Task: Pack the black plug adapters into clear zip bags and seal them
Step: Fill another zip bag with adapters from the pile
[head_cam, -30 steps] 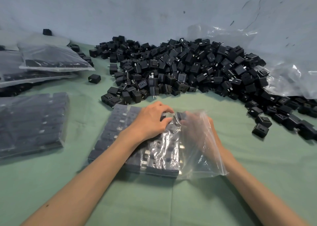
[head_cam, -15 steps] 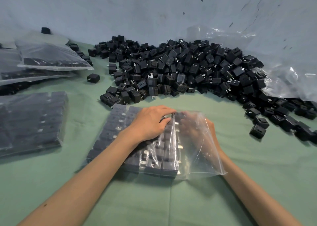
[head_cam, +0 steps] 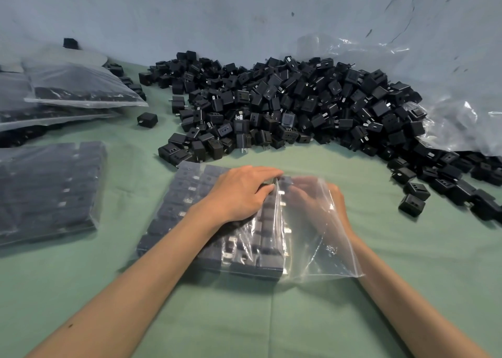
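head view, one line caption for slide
The left hand rests on black adapters in a clear zip bag while the right hand reaches inside its open end.

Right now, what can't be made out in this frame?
Head view:
- Right hand inside the clear zip bag: blurred by wrinkled film, grip unclear.
- Adapter rows under the left hand: covered by it.
- Packed bags: cut by the left edge.
- Loose adapter pile: its right end runs under crumpled plastic and off the edge.
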Available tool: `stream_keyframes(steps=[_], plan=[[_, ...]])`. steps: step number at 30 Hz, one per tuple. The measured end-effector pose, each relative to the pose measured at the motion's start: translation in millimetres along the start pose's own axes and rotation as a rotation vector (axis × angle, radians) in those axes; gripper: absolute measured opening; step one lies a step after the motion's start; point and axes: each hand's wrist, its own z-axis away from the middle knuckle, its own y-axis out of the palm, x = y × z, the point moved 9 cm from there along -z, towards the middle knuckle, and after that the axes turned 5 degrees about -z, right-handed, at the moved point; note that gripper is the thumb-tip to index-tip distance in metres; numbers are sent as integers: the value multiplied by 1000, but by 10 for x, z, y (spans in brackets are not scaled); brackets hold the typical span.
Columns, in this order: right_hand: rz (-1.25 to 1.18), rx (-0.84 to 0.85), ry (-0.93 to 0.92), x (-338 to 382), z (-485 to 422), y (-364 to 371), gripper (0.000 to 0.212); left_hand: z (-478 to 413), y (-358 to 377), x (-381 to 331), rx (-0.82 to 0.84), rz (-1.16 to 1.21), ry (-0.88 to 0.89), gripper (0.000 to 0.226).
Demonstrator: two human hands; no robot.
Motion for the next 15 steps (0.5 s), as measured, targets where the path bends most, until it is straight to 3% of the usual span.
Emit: stream_keyframes(steps=[3,9,11,15], plan=[[0,-70,26,-61,0,-59,25,0,-30,31,-34,40,-41,37],[-8,-55,36,-15,65,-75,26,9,-25,1,-31,-30,-37,35],[80,-67,-31,57,44,-120,8,13,-24,-25,-34,-53,-13,36],[343,-54,-229,161,46,-68,16,10,-1,-60,-39,-120,28,33]])
